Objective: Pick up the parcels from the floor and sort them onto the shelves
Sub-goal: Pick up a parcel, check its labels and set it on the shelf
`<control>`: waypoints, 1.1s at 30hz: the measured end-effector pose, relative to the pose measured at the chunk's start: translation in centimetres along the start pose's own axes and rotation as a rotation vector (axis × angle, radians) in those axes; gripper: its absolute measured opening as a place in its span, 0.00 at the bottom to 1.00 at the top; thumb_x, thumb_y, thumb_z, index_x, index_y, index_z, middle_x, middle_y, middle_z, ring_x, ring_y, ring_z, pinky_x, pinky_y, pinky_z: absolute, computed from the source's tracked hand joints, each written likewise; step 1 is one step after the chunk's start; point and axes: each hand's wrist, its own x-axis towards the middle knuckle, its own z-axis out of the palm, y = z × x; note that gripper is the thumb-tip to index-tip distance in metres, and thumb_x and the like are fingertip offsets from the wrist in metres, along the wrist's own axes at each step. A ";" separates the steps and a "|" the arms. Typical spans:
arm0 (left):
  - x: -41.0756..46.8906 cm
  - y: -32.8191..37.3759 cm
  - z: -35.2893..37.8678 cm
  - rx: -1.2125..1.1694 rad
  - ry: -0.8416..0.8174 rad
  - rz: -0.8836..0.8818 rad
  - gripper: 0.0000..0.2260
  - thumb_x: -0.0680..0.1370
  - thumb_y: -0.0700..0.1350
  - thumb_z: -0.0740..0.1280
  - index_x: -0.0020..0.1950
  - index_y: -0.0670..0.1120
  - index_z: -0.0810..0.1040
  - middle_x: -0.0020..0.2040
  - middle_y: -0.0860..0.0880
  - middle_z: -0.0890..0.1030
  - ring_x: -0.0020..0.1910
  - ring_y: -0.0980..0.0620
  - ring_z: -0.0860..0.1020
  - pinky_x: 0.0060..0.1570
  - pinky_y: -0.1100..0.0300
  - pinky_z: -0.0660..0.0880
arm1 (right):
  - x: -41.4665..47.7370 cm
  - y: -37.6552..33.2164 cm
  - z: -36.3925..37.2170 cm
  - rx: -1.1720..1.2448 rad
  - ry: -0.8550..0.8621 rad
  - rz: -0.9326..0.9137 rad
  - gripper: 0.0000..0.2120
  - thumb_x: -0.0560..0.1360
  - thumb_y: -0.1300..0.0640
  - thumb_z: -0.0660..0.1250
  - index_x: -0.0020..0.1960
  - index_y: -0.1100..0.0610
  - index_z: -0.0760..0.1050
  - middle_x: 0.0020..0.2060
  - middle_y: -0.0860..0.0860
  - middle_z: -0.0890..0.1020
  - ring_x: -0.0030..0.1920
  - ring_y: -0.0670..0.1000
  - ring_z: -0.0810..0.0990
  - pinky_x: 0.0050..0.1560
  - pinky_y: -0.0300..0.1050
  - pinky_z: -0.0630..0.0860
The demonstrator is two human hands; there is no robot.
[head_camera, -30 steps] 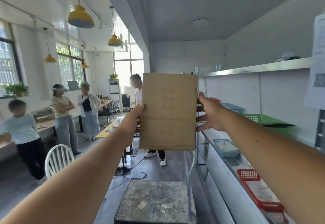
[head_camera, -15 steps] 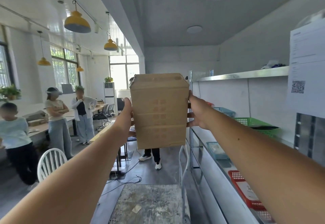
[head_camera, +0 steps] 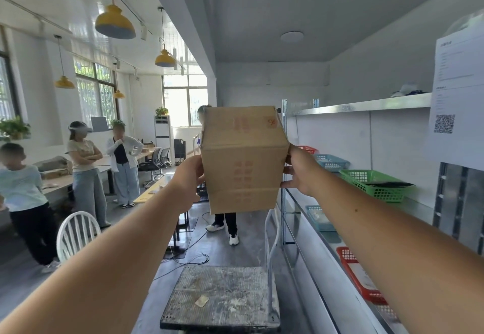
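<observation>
Cardboard box [head_camera: 243, 166] clamped between left hand [head_camera: 187, 179], right hand [head_camera: 301, 174], beside metal shelves [head_camera: 366, 104].

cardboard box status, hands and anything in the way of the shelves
Hands: left hand and right hand press the cardboard box's sides. Box airborne, left of the shelves, not yet placed. In the way: green basket on the near shelf.

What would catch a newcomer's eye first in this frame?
A cardboard box held up at centre, pressed between the left hand and right hand on outstretched arms. Metal shelves run along the right, with a green basket on them. Several people stand on the left.
</observation>
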 end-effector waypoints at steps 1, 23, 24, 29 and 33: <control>0.0 -0.1 0.0 -0.002 -0.013 0.007 0.14 0.86 0.49 0.57 0.58 0.49 0.83 0.63 0.50 0.84 0.71 0.46 0.77 0.77 0.31 0.54 | 0.1 0.2 0.0 0.013 -0.002 0.004 0.16 0.73 0.34 0.66 0.42 0.41 0.88 0.37 0.43 0.89 0.51 0.55 0.85 0.35 0.53 0.86; -0.8 -0.7 -0.3 -0.021 0.041 0.004 0.27 0.86 0.64 0.54 0.64 0.47 0.84 0.71 0.42 0.81 0.59 0.43 0.80 0.53 0.47 0.79 | 0.8 1.1 -0.5 0.056 0.051 -0.007 0.24 0.83 0.32 0.60 0.52 0.47 0.87 0.42 0.48 0.90 0.52 0.58 0.86 0.48 0.55 0.84; -0.7 -0.7 -0.4 -0.032 0.050 -0.001 0.27 0.86 0.65 0.55 0.68 0.47 0.82 0.71 0.42 0.81 0.63 0.42 0.80 0.54 0.46 0.79 | 0.6 1.0 -0.4 0.048 0.046 -0.013 0.25 0.82 0.31 0.60 0.54 0.47 0.87 0.46 0.50 0.90 0.54 0.60 0.87 0.54 0.58 0.85; -0.4 -1.1 -0.8 -0.076 0.059 0.025 0.28 0.84 0.68 0.54 0.68 0.50 0.81 0.66 0.48 0.82 0.64 0.42 0.81 0.66 0.39 0.77 | -0.6 0.5 0.3 0.030 0.034 -0.024 0.29 0.81 0.29 0.59 0.65 0.49 0.82 0.59 0.55 0.86 0.60 0.62 0.85 0.66 0.68 0.80; -0.6 -1.1 -0.9 -0.113 0.098 0.056 0.26 0.84 0.69 0.55 0.58 0.52 0.83 0.55 0.51 0.83 0.51 0.47 0.81 0.57 0.45 0.80 | -1.2 0.4 0.5 0.027 0.033 -0.015 0.33 0.78 0.26 0.60 0.63 0.51 0.84 0.59 0.56 0.88 0.61 0.61 0.85 0.68 0.64 0.80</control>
